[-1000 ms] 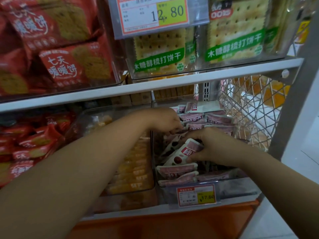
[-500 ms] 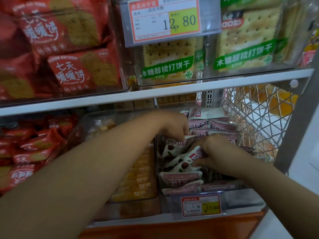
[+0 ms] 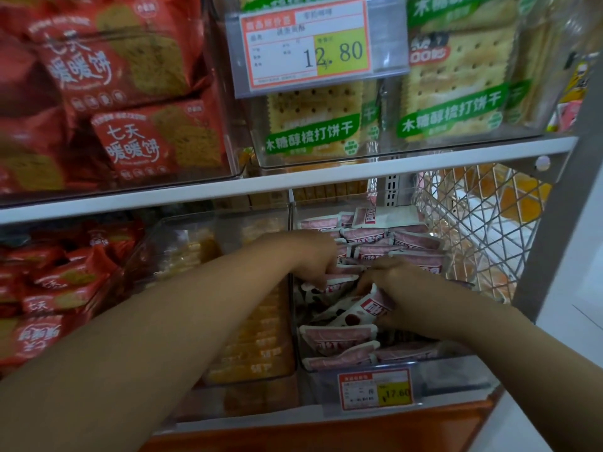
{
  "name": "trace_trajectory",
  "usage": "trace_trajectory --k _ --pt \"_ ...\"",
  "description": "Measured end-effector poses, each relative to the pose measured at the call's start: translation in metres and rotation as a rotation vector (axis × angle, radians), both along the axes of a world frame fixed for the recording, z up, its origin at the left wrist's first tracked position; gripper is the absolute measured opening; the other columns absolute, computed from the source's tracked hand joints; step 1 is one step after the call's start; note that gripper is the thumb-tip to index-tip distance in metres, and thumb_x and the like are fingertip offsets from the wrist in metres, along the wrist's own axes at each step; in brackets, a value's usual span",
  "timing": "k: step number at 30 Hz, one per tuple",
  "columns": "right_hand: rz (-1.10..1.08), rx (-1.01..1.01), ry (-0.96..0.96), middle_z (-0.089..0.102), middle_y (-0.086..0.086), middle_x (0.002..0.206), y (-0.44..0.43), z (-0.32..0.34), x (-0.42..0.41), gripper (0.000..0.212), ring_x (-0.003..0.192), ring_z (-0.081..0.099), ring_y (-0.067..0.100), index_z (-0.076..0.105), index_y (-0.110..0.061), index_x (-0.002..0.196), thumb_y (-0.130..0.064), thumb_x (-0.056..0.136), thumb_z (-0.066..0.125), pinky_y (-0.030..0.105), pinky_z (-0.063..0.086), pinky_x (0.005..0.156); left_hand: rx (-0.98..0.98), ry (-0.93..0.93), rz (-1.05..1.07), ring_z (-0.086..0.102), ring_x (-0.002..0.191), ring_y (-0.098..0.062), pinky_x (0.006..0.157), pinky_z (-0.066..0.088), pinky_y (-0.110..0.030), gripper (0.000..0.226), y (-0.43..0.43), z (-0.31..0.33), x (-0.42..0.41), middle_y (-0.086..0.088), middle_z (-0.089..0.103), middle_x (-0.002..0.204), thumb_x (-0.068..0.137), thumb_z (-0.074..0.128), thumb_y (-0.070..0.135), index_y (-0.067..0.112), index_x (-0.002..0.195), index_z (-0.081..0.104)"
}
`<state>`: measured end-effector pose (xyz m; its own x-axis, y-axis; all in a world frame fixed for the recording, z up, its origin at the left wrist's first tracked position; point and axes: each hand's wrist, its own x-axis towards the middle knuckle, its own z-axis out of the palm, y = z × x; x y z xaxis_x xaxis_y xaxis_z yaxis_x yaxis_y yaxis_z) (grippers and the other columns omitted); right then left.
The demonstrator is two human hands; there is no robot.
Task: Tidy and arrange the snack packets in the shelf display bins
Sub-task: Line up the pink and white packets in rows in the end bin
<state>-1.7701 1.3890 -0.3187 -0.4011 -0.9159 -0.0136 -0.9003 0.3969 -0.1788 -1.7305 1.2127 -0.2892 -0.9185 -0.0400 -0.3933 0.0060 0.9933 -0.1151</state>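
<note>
The shelf board [image 3: 293, 184] separates two tiers. On the upper tier, biscuit packs [image 3: 130, 93] fill the left; cracker packs [image 3: 313, 125] stand in the bin to their right, with the upper tag [image 3: 310, 47] on that bin's front. On the lower tier, three bins stand side by side: left bin [image 3: 107, 298], middle bin [image 3: 284, 353], right bin [image 3: 456, 380]. The basket [image 3: 473, 230] is right of the right bin. The packets [image 3: 336, 334] lie in the right bin, with the lower tag [image 3: 375, 389] at its front. The left hand [image 3: 310, 256] and right hand [image 3: 401, 288] are inside this bin among the packets, the left hand farther back.
</note>
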Motion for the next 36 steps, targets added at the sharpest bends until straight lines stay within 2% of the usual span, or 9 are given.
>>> trace_trajectory --k 4,10,15,20,23,26,28,31,36 --pt "-0.022 0.064 0.051 0.05 0.0 0.124 0.003 0.002 -0.005 0.05 0.113 0.043 0.018 0.056 -0.023 0.122 -0.031 0.075 0.072 0.03 0.043 0.094 0.03 0.048 -0.028 0.058 0.081 -0.021 0.063 0.043 -0.032 0.029 0.0 -0.005 -0.001 -0.005 0.064 0.087 0.084 0.064 0.039 0.012 0.093 0.07" --pt "-0.006 0.035 0.229 0.049 -0.003 0.122 -0.001 0.002 -0.001 0.042 0.115 0.037 0.018 0.06 -0.023 0.116 -0.037 0.077 0.067 0.031 0.036 0.096 -0.159 0.282 -0.05 0.048 0.063 -0.021 0.047 0.03 -0.028 0.021 0.002 -0.013 -0.001 0.001 0.041 0.061 0.086 0.058 0.012 0.014 0.065 0.052" --pt "0.085 -0.089 0.175 0.051 -0.004 0.123 -0.002 0.011 0.008 0.033 0.113 0.046 0.018 0.058 -0.022 0.114 -0.033 0.084 0.063 0.03 0.04 0.089 -0.232 0.353 0.005 0.059 0.078 -0.023 0.058 0.042 -0.03 0.01 -0.008 -0.008 0.0 -0.002 0.059 0.082 0.085 0.061 0.015 0.016 0.092 0.069" --pt "0.162 -0.191 -0.038 0.057 -0.003 0.121 -0.017 0.004 0.014 0.037 0.109 0.054 0.017 0.061 -0.025 0.119 -0.022 0.083 0.068 0.029 0.044 0.085 -0.357 0.365 0.018 0.048 0.066 -0.017 0.057 0.034 -0.028 0.01 0.0 -0.004 0.0 0.001 0.047 0.067 0.087 0.063 0.022 0.013 0.089 0.065" --pt "0.123 -0.222 -0.117 0.062 -0.004 0.114 -0.027 0.003 0.005 0.036 0.102 0.056 0.014 0.066 -0.021 0.111 -0.023 0.076 0.075 0.026 0.044 0.084 -0.089 0.309 0.048 0.056 0.077 -0.014 0.064 0.044 -0.028 0.016 -0.009 0.006 0.008 0.005 0.061 0.084 0.083 0.067 0.031 0.021 0.096 0.07" --pt "0.009 -0.254 -0.166 0.061 -0.002 0.107 -0.037 -0.001 -0.005 0.053 0.098 0.057 0.018 0.059 -0.019 0.11 -0.031 0.064 0.084 0.032 0.048 0.08 0.323 0.43 0.065 0.059 0.083 -0.005 0.076 0.049 -0.028 0.014 -0.009 0.025 0.031 0.013 0.064 0.09 0.083 0.069 0.028 0.025 0.096 0.069" --pt "-0.014 -0.269 -0.164 0.062 0.0 0.108 -0.041 -0.003 -0.007 0.063 0.098 0.058 0.019 0.053 -0.018 0.113 -0.032 0.061 0.085 0.032 0.049 0.079 0.438 0.449 0.045 0.06 0.085 -0.002 0.08 0.051 -0.029 0.015 -0.001 0.027 0.043 0.013 0.065 0.093 0.084 0.068 0.028 0.026 0.099 0.066" --pt "0.011 -0.28 -0.205 0.06 -0.011 0.097 -0.035 0.005 -0.011 0.063 0.085 0.056 0.01 0.055 -0.017 0.115 -0.029 0.061 0.086 0.009 0.041 0.066 0.299 0.332 -0.02 0.057 0.104 -0.008 0.089 0.049 -0.031 0.045 0.014 0.008 0.048 0.008 0.06 0.12 0.083 0.068 0.036 0.028 0.125 0.052" --pt "-0.112 -0.277 -0.356 0.067 -0.005 0.093 0.005 0.019 -0.037 0.036 0.082 0.063 0.002 0.063 -0.021 0.101 -0.016 0.07 0.081 0.012 0.047 0.07 0.112 0.269 -0.088 0.053 0.112 -0.021 0.086 0.05 -0.04 0.07 0.02 -0.012 0.039 0.002 0.048 0.136 0.09 0.058 0.022 0.044 0.144 0.02"
